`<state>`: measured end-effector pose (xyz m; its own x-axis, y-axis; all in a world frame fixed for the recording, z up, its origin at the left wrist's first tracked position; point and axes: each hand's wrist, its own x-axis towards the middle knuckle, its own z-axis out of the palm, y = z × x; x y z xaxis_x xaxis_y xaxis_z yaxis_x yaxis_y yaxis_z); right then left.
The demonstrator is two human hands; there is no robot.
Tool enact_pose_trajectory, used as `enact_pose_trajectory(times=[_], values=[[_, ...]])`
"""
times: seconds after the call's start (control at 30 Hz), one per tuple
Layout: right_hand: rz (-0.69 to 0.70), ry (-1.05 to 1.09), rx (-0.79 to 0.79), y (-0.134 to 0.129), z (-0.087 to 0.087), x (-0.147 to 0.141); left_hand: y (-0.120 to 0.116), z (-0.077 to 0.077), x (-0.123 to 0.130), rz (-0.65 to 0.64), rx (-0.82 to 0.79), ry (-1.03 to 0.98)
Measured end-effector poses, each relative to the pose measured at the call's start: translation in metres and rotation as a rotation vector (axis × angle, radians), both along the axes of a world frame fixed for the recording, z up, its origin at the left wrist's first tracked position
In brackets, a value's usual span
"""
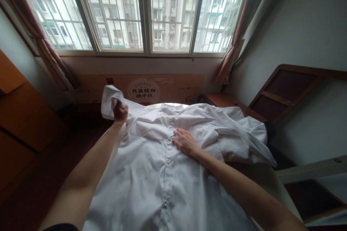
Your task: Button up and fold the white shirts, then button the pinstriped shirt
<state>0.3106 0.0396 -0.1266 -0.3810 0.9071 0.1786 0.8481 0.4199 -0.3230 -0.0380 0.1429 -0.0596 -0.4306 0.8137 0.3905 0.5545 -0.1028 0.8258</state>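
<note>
A white button-up shirt (149, 158) lies spread in front of me, its button placket running down the middle and its cloth wrinkled. My left hand (120, 111) is closed on the shirt's left sleeve near the cuff and holds that end raised off the surface. Flat on the shirt's chest, just right of the buttons, rests my right hand (186, 142) with its fingers stretched out. The other sleeve (246, 133) lies bunched at the right side. Most of the surface under the shirt is hidden.
A pale surface edge (282, 187) shows under the shirt at the right. Beyond stand a box panel with Chinese characters (143, 92) and a barred window (146, 14) with curtains. A wooden chair (284, 94) leans at the right; orange-brown cabinets (24, 115) stand at the left.
</note>
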Motion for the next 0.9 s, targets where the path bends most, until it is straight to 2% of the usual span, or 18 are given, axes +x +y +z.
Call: enact_pose_trajectory(times=[0.07, 0.1, 0.17, 0.2, 0.27, 0.33, 0.4, 0.47, 0.53, 0.63, 0.7, 0.77, 0.83, 0.9], values=[[-0.014, 0.103, -0.034, 0.002, 0.002, 0.001, -0.019, -0.014, 0.004, -0.287, -0.090, 0.283], [-0.026, 0.181, -0.060, 0.003, 0.003, 0.001, -0.029, -0.022, 0.005, -0.416, -0.129, 0.355], [-0.046, 0.389, -0.133, 0.005, 0.005, -0.001, -0.046, -0.034, 0.003, -0.575, -0.182, 0.503], [-0.045, 0.507, -0.177, 0.006, 0.007, -0.004, -0.052, -0.037, 0.002, -0.610, -0.194, 0.598], [-0.030, 0.740, -0.284, 0.008, 0.011, -0.010, -0.057, -0.040, -0.002, -0.601, -0.195, 0.802], [-0.043, 0.951, -0.424, 0.010, 0.018, -0.017, -0.056, -0.039, -0.005, -0.580, -0.181, 0.994], [-0.070, 1.182, -0.572, 0.013, 0.026, -0.024, -0.052, -0.038, -0.008, -0.562, -0.151, 1.098], [-0.097, 1.458, -0.665, 0.018, 0.035, -0.028, -0.047, -0.039, -0.011, -0.472, -0.105, 1.132], [-0.199, 1.737, -0.653, 0.025, 0.044, -0.030, -0.044, -0.042, -0.011, -0.303, -0.045, 1.089], [-0.569, 1.982, -0.505, 0.040, 0.059, -0.031, -0.038, -0.042, -0.004, -0.040, 0.024, 0.896], [-0.793, 2.021, -0.388, 0.049, 0.069, -0.032, -0.032, -0.038, 0.003, 0.166, 0.000, 0.675], [-0.889, 2.020, -0.295, 0.053, 0.080, -0.035, -0.024, -0.032, 0.009, 0.365, -0.076, 0.425], [-0.890, 1.992, -0.242, 0.052, 0.090, -0.038, -0.018, -0.025, 0.010, 0.446, -0.137, 0.270], [-0.823, 1.941, -0.219, 0.046, 0.101, -0.041, -0.017, -0.021, 0.007, 0.417, -0.147, 0.238]])
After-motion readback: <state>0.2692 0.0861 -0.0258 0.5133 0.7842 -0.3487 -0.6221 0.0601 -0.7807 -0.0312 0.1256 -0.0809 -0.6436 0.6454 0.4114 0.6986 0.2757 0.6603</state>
